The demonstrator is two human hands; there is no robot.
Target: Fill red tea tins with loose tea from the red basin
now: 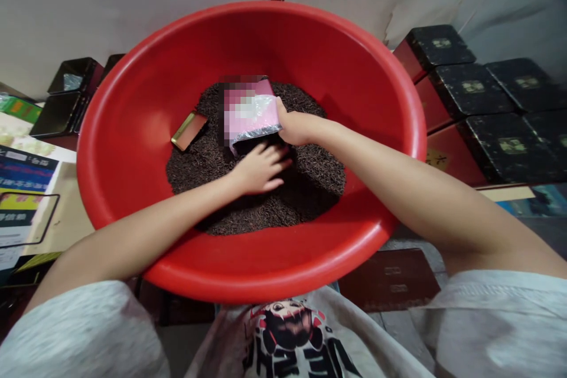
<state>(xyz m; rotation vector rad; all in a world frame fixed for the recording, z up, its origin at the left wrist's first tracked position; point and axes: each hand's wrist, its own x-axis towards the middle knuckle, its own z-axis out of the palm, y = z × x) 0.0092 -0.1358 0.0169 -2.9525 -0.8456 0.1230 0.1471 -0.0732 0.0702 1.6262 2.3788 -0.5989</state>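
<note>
A big red plastic basin (133, 130) sits in front of me, with a heap of dark loose tea leaves (305, 189) in its bottom. My right hand (295, 127) grips the edge of a pink foil pouch (250, 112) that lies tilted on the leaves, its mouth facing me. My left hand (261, 168) rests on the leaves just below the pouch's mouth, fingers together and slightly cupped against the tea. A small gold tin lid (189, 130) lies on the leaves to the left of the pouch.
Black-lidded red boxes (469, 88) are stacked at the right. Open dark tins (66, 94) stand at the left by the wall. Printed cartons (26, 189) lie at the left. A dark red box (390, 277) sits below the basin.
</note>
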